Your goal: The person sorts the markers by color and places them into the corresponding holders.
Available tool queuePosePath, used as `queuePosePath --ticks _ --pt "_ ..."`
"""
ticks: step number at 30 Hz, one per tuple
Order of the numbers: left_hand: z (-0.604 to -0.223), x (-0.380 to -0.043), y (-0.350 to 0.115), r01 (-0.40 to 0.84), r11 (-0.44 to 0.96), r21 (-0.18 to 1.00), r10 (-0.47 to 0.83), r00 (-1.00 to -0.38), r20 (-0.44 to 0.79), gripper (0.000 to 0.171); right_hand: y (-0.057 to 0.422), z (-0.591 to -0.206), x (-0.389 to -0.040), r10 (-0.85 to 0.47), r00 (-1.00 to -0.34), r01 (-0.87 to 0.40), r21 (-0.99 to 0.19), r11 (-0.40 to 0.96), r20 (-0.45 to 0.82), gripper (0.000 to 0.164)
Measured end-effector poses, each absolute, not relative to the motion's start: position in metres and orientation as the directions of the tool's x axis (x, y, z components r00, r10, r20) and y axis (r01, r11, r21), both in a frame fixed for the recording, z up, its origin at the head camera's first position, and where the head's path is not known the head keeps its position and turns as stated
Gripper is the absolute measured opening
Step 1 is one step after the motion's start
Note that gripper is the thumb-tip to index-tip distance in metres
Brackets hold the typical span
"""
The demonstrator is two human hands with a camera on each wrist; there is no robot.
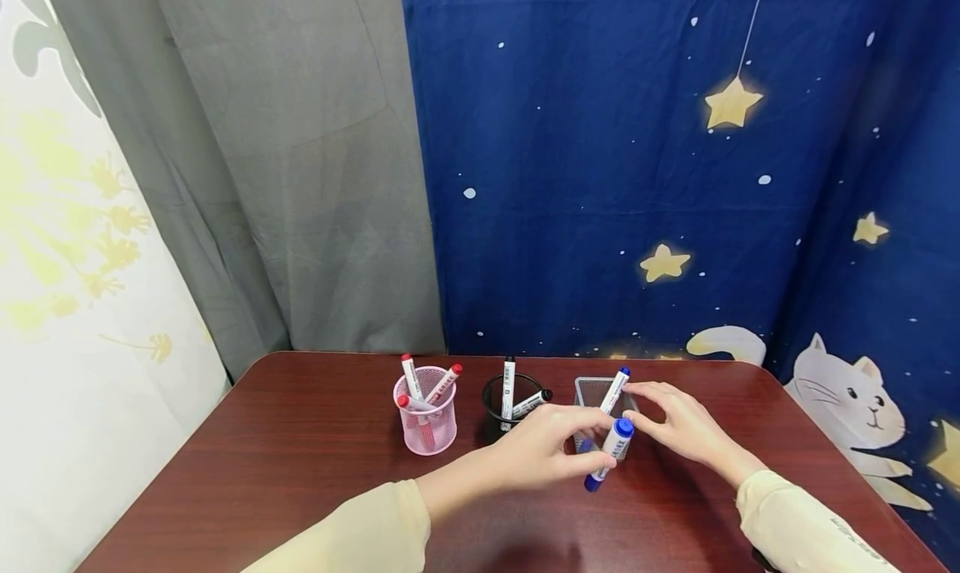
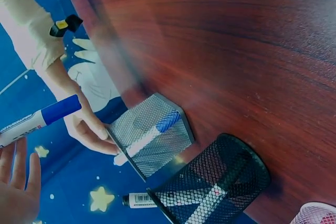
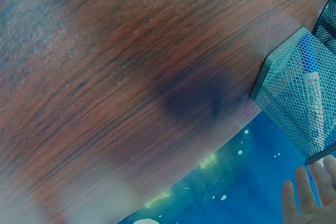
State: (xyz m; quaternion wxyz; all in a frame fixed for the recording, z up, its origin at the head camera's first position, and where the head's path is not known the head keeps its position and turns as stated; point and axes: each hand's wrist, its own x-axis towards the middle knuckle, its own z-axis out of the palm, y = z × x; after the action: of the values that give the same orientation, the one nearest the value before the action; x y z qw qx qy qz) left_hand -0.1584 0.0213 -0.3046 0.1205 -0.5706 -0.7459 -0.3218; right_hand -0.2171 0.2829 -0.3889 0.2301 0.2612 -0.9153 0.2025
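Note:
My left hand pinches a blue whiteboard marker between thumb and fingers, tilted in front of a grey mesh pen holder. Another blue marker leans inside that holder, its end above the rim; the left wrist view shows its blue cap through the mesh, near the base. On the holder's right side my right hand touches the rim, its fingers fairly straight in the right wrist view.
Left of the grey holder stands a round black mesh pen cup with two black-capped markers. Farther left, a pink mesh cup holds three red-capped markers. All stand near the back edge of the brown table, before grey and blue curtains.

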Motion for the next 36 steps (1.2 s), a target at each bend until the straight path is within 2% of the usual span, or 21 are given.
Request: queuePosePath --ticks 7,22,26,36 --pt "-0.299 -0.168 0.027 0.897 0.173 0.406 0.748 -0.388 0.538 0.024 0.284 -0.39 -0.218 -0.4 -0.741 -0.59 -0.238 0.771 0.539 0.04" --pt "-0.289 -0.189 0.042 0.869 0.156 0.47 0.721 -0.425 0.547 0.024 0.283 -0.391 -0.218 -0.379 -0.749 -0.574 -0.248 0.78 0.543 0.04" --pt "-0.288 -0.194 0.044 0.854 0.17 0.492 0.71 -0.452 0.54 0.024 0.283 -0.389 -0.217 -0.376 -0.76 -0.569 -0.264 0.779 0.529 0.042" --pt "-0.286 -0.208 0.05 0.816 0.21 0.539 0.68 -0.518 0.519 0.022 0.283 -0.387 -0.216 -0.393 -0.737 -0.594 -0.251 0.764 0.549 0.04"
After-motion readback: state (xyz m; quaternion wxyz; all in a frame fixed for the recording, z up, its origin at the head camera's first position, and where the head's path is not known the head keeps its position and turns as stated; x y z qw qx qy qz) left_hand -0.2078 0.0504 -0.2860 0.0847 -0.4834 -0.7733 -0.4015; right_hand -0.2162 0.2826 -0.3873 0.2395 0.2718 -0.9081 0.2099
